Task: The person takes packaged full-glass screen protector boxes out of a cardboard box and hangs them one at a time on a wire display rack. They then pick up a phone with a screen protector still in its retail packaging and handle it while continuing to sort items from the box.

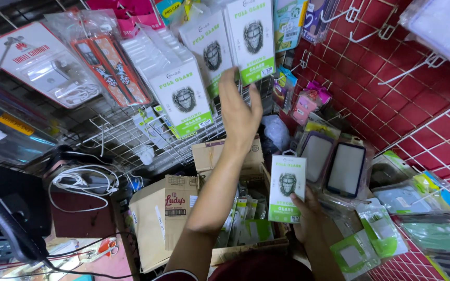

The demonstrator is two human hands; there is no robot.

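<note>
The left hand (239,112) is raised with its fingers loosely spread and nothing in it, reaching up toward the white-and-green screen-protector packs hanging (251,39) in rows on the wire rack (118,132); its fingertips are just below the nearest hanging pack, and whether they touch it cannot be told. The right hand (307,218) is lower, pinching one matching pack (287,188) upright by its bottom edge, above the open cardboard box (235,218). Judging from this, one pack is out and in hand while the rest hang on their hooks, so the work at the rack looks at an early or middle point; more of the same packs stand inside the box. Just beside the held pack, two phone cases in clear sleeves (334,166) lean against the red tiled wall (417,104). Much is hard to read: the right hand's fingers are mostly behind the pack, the box's contents are partly covered by the left forearm, and the clutter of cables (79,184) at the left is dim and tangled.
</note>
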